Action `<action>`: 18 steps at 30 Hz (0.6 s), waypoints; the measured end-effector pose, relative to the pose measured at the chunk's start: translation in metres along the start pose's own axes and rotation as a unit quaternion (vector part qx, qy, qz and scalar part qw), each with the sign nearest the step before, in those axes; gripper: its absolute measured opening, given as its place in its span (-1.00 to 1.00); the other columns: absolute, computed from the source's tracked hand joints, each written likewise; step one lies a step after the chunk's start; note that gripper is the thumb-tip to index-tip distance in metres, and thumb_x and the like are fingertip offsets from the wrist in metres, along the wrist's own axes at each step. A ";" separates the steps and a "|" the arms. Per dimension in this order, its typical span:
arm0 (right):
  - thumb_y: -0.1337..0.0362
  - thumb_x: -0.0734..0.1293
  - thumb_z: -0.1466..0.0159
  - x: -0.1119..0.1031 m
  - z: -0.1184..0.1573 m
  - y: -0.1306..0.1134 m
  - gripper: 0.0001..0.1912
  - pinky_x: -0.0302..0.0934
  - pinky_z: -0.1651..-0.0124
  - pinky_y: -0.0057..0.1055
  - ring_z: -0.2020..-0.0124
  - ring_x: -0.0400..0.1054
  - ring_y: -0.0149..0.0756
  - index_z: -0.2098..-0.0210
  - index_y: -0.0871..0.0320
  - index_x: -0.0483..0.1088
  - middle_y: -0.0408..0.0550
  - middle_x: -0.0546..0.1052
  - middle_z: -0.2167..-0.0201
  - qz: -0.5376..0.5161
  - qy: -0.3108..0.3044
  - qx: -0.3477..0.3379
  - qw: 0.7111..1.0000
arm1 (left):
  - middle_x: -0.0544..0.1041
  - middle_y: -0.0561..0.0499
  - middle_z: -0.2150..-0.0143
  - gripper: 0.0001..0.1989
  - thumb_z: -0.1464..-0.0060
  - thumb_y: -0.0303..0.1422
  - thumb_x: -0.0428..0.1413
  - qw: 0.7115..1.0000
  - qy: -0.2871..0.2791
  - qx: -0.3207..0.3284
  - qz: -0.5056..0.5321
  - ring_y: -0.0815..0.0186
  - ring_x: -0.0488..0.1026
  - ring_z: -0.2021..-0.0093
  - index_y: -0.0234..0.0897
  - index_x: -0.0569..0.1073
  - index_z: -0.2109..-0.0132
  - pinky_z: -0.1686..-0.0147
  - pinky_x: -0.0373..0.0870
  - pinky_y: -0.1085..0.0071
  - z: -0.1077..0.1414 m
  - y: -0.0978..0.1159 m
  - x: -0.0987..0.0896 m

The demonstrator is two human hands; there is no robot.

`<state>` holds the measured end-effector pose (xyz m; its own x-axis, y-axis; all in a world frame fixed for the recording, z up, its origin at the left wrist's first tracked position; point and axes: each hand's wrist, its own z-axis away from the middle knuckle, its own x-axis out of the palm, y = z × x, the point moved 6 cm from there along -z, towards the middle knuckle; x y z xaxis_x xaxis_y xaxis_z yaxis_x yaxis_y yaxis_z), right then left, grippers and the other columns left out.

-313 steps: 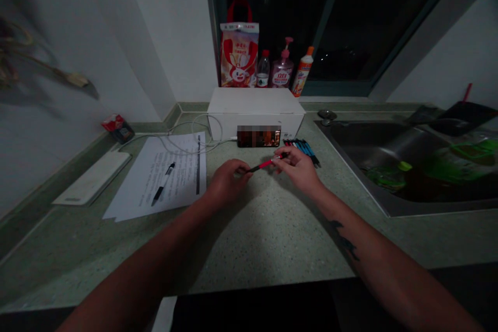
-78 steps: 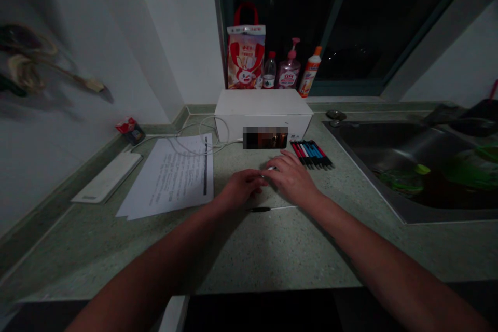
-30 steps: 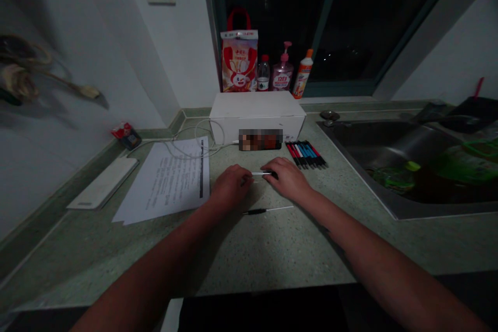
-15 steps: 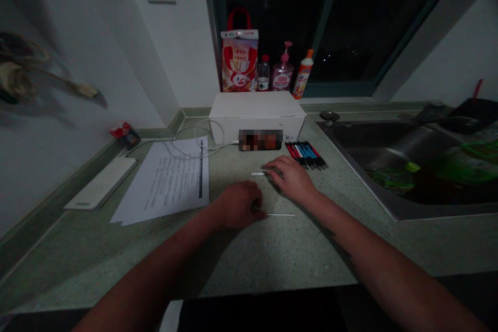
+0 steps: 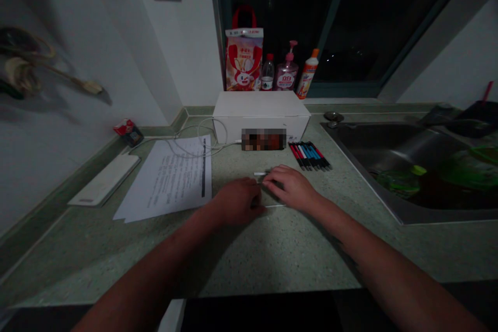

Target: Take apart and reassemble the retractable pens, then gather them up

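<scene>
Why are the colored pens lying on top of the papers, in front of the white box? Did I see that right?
Not quite: the colored pens are not on the papers. The head view shows them on the speckled green countertop, to the right of the papers. They are still in front of the white box.

Around the left hand (image 5: 237,201) and right hand (image 5: 291,189), open desk (image 5: 272,254) toward 6 o'clock. A thin pen part (image 5: 260,173) just at 12 o'clock, then a narrow strip before the phone (image 5: 263,139) and white box (image 5: 260,116). Loose pens (image 5: 310,155) at 1 o'clock, low papers (image 5: 167,179) at 9 o'clock, sink (image 5: 389,137) past open desk at 3 o'clock.
</scene>
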<state>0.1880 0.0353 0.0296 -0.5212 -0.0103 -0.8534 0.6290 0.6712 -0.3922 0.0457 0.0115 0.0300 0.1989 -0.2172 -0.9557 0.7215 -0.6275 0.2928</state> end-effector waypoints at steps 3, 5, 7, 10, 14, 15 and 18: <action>0.26 0.31 -0.44 -0.003 -0.001 0.003 -0.81 0.25 0.06 -0.27 0.17 0.43 -0.19 0.21 0.13 0.57 -0.01 0.60 0.29 0.004 0.007 0.017 1.000 | 0.58 -0.12 0.21 -0.79 -0.10 -0.21 0.27 1.000 -0.008 -0.018 -0.013 0.11 0.52 0.19 -0.26 0.56 0.24 0.22 0.38 0.28 0.005 -0.004 -0.002; 0.27 0.31 -0.44 -0.005 -0.001 0.004 -0.81 0.25 0.06 -0.27 0.17 0.44 -0.19 0.21 0.14 0.57 -0.01 0.60 0.29 0.004 0.011 0.028 1.000 | 0.58 -0.12 0.22 -0.83 -0.09 -0.25 0.26 0.999 -0.025 -0.014 -0.022 0.11 0.52 0.21 -0.26 0.55 0.26 0.23 0.37 0.28 0.007 -0.005 0.000; 0.26 0.31 -0.44 -0.006 -0.001 0.004 -0.81 0.25 0.06 -0.27 0.16 0.43 -0.19 0.21 0.14 0.56 -0.01 0.60 0.28 0.004 0.009 0.027 1.000 | 0.59 -0.11 0.22 -0.89 -0.10 -0.31 0.23 0.999 -0.038 0.004 -0.025 0.11 0.53 0.21 -0.26 0.55 0.30 0.23 0.37 0.28 0.007 -0.003 0.002; 0.25 0.31 -0.44 -0.003 0.000 -0.002 -0.82 0.25 0.05 -0.28 0.15 0.42 -0.20 0.22 0.13 0.56 -0.01 0.60 0.27 -0.004 -0.010 -0.002 1.000 | 0.60 -0.12 0.21 -0.92 -0.15 -0.37 0.18 0.999 -0.026 -0.007 -0.023 0.10 0.53 0.19 -0.27 0.55 0.26 0.21 0.38 0.27 0.003 -0.003 0.003; 0.24 0.34 -0.42 0.004 0.000 -0.008 -0.85 0.24 0.07 -0.28 0.17 0.41 -0.19 0.21 0.13 0.55 -0.03 0.59 0.30 -0.006 -0.054 -0.030 0.998 | 0.62 -0.14 0.20 -0.87 -0.24 -0.36 0.13 0.997 0.013 -0.065 -0.026 0.08 0.54 0.18 -0.29 0.56 0.16 0.16 0.38 0.23 -0.003 -0.012 -0.002; 0.26 0.35 -0.42 0.005 0.000 -0.009 -0.87 0.23 0.08 -0.28 0.18 0.41 -0.19 0.21 0.13 0.55 -0.03 0.59 0.30 -0.002 -0.060 -0.033 0.998 | 0.62 -0.14 0.19 -0.87 -0.26 -0.36 0.13 0.997 0.022 -0.068 -0.027 0.07 0.54 0.16 -0.29 0.56 0.14 0.14 0.38 0.22 -0.004 -0.014 -0.003; 0.33 0.35 -0.40 0.006 -0.001 -0.008 -0.90 0.23 0.07 -0.29 0.17 0.41 -0.20 0.20 0.13 0.54 -0.03 0.59 0.29 0.009 -0.066 -0.030 0.997 | 0.62 -0.14 0.14 -0.87 -0.28 -0.37 0.16 0.997 0.053 -0.054 -0.021 0.08 0.53 0.10 -0.29 0.57 0.09 0.06 0.37 0.21 -0.006 -0.015 -0.008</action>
<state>0.1798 0.0306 0.0281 -0.4264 -0.0924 -0.8998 0.5995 0.7160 -0.3576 0.0374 0.0272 0.0330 0.2317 -0.1094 -0.9666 0.7963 -0.5495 0.2530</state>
